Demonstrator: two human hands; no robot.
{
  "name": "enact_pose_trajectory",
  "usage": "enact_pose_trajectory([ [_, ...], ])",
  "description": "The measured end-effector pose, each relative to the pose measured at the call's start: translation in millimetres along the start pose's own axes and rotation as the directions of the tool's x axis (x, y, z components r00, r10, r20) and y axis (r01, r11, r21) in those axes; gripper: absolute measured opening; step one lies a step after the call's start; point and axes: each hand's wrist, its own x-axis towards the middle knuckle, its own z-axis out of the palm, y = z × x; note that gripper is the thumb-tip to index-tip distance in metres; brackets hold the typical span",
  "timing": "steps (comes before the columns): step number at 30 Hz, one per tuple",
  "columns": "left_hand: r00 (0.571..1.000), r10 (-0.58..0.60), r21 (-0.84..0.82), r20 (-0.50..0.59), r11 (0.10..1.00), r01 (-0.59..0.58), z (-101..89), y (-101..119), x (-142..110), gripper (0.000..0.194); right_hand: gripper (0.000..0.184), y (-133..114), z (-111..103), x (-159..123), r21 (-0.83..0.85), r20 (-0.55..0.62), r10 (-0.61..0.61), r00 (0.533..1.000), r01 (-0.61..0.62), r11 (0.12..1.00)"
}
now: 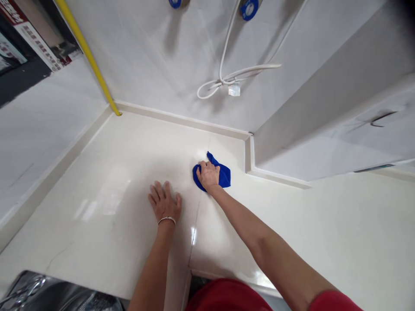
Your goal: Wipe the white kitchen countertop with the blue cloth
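A blue cloth (224,176) lies bunched on the white countertop (155,134), close to a seam in the surface. My right hand (209,173) presses down on it with bent fingers, and part of the cloth shows on both sides of the hand. To the left, my left hand (164,202) rests flat on the countertop, fingers spread, with nothing in it. A thin silver bracelet (167,219) circles that wrist.
A raised edge strip (181,123) runs along the wall, which juts out at right. A yellow pipe (94,65) meets the counter's back left corner. White cables (223,82) hang tied above. A black glossy item (61,293) sits at lower left.
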Motion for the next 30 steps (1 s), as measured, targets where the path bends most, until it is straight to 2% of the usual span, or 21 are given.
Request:
enact_pose_trajectory([
  [4, 1.000, 0.001, -0.013, -0.029, 1.000, -0.001, 2.1, -1.3, -0.2, 0.063, 0.028, -1.6, 1.3, -24.3, 0.002, -0.013, -0.038, 0.999, 0.038, 0.999],
  [10, 0.996, 0.023, 0.007, -0.087, 1.000, -0.022, 2.5, -1.5, -0.2, 0.061, 0.025, -0.4, 3.4, -111.1, 0.066, -0.040, -0.180, 0.983, 0.183, 0.981],
  [14, 0.993, 0.038, 0.029, -0.108, 0.999, -0.035, 0.9, -1.3, 0.0, 0.061, 0.020, 10.8, 5.2, -161.5, 0.110, -0.127, -0.306, 0.943, 0.320, 0.941],
  [17, 0.991, 0.053, 0.040, -0.124, 0.998, -0.049, 1.1, -2.3, -0.1, 0.060, 0.024, 23.2, 7.0, -179.3, 0.096, -0.224, -0.363, 0.905, 0.391, 0.915],
  [19, 0.990, 0.057, 0.049, -0.130, 0.997, -0.051, 2.4, -3.1, -0.2, 0.059, 0.028, 29.7, 8.1, -179.6, 0.108, -0.234, -0.348, 0.908, 0.380, 0.919],
  [22, 0.989, 0.058, 0.062, -0.136, 0.997, -0.049, 4.4, -3.5, 0.2, 0.059, 0.025, 34.0, 8.3, -164.6, 0.152, -0.173, -0.283, 0.944, 0.309, 0.939],
  [26, 0.989, 0.048, 0.074, -0.139, 0.996, -0.038, 4.0, -1.6, 1.0, 0.059, 0.024, 33.6, 5.4, -125.7, 0.159, -0.073, -0.240, 0.968, 0.249, 0.955],
  [30, 0.995, 0.027, 0.073, -0.100, 0.997, -0.020, 0.6, 0.2, 1.0, 0.060, 0.026, 29.8, 2.7, -77.7, 0.117, -0.039, -0.195, 0.980, 0.198, 0.973],
])
